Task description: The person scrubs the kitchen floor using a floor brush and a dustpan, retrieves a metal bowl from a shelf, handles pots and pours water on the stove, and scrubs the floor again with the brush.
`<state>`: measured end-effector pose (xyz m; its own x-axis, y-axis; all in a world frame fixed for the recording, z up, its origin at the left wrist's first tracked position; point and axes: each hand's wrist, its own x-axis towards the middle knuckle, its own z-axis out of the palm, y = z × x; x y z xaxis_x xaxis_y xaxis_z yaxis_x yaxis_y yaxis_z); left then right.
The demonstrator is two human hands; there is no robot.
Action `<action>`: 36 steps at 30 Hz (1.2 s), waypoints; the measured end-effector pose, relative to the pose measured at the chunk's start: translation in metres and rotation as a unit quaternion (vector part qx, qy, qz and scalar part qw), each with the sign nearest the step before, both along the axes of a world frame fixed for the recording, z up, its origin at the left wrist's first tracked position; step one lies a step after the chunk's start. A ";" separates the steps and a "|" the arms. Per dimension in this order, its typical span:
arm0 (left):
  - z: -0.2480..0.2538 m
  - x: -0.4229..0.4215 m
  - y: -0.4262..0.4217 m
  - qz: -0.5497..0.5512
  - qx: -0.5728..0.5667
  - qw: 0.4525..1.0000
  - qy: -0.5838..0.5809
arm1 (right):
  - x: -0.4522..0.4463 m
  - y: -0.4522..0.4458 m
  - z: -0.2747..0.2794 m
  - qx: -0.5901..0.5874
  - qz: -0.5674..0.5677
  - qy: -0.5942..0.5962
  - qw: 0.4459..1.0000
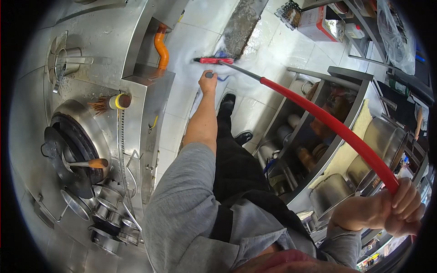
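My right hand (404,210) is closed round the upper end of a long red pole (327,116). The pole slants down to a red floor-brush head (216,60), which rests in white suds (182,68) on the tiled floor. My left hand (208,83) reaches forward, fingers wrapped round something with a dark grey rounded end (209,74). A thin blue curved piece (223,78) shows beside that hand; I cannot tell whether it belongs to the held thing. A dark, wet floor channel (241,32) runs away just beyond the brush head.
On my left, a steel cooking counter (95,32) carries a wok (68,150), several pots (109,198) and a whisk brush (109,103). An orange pipe (161,48) stands near its edge. To my right are shelves (318,113) with large pans (332,195). A tin (314,25) stands farther off.
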<state>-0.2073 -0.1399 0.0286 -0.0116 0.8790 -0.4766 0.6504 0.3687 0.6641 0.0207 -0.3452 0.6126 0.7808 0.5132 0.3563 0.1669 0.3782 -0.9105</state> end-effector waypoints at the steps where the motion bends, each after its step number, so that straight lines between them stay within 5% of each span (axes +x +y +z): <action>1: 0.002 -0.007 -0.007 0.026 0.035 0.999 -0.010 | 0.001 -0.005 0.004 0.004 -0.006 0.005 1.000; 4: -0.002 -0.045 -0.029 0.075 0.044 0.989 -0.119 | 0.004 -0.018 0.010 0.013 -0.011 0.010 1.000; 11: -0.011 -0.119 -0.064 0.145 -0.021 0.974 -0.170 | 0.017 -0.050 0.030 0.023 0.032 0.047 0.998; 13: -0.017 -0.131 -0.067 0.173 -0.019 0.962 -0.210 | 0.031 -0.060 0.044 0.121 -0.191 -0.042 0.973; 14: -0.018 -0.135 -0.068 0.173 -0.018 0.962 -0.210 | 0.039 -0.066 0.054 0.142 -0.072 -0.062 0.985; 15: -0.018 -0.140 -0.068 0.177 -0.021 0.960 -0.216 | 0.043 -0.068 0.063 0.142 -0.071 -0.063 0.985; 17: -0.013 -0.144 -0.069 0.182 -0.024 0.957 -0.223 | 0.044 -0.061 0.075 -0.008 0.103 -0.011 0.995; 19: -0.007 -0.150 -0.070 0.180 -0.030 0.955 -0.232 | 0.037 -0.056 0.078 -0.017 0.112 -0.006 0.994; 20: -0.003 -0.152 -0.070 0.180 -0.029 0.955 -0.232 | 0.027 -0.041 0.072 0.132 -0.004 0.050 0.990; 22: 0.005 -0.151 -0.069 0.173 -0.011 0.958 -0.226 | 0.045 -0.058 0.074 -0.051 0.079 -0.040 0.995; 23: 0.008 -0.147 -0.066 0.171 -0.011 0.958 -0.228 | 0.033 -0.038 0.056 -0.022 -0.023 -0.038 0.999; 25: 0.012 -0.139 -0.062 0.149 0.011 0.963 -0.225 | 0.020 -0.013 0.028 -0.006 -0.105 -0.039 0.994; 31: 0.060 -0.082 -0.048 -0.065 0.082 0.990 -0.097 | 0.037 -0.031 0.033 -0.012 -0.047 -0.015 0.999; 36: 0.079 -0.057 -0.054 -0.181 0.221 0.957 -0.054 | 0.038 -0.054 0.038 0.004 -0.050 0.016 0.999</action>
<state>-0.2641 -0.1937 0.1075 0.3598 0.9322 -0.0380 0.6015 -0.2006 0.7732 0.0583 -0.3994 0.6507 0.8392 0.4294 0.3337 0.1746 0.3684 -0.9131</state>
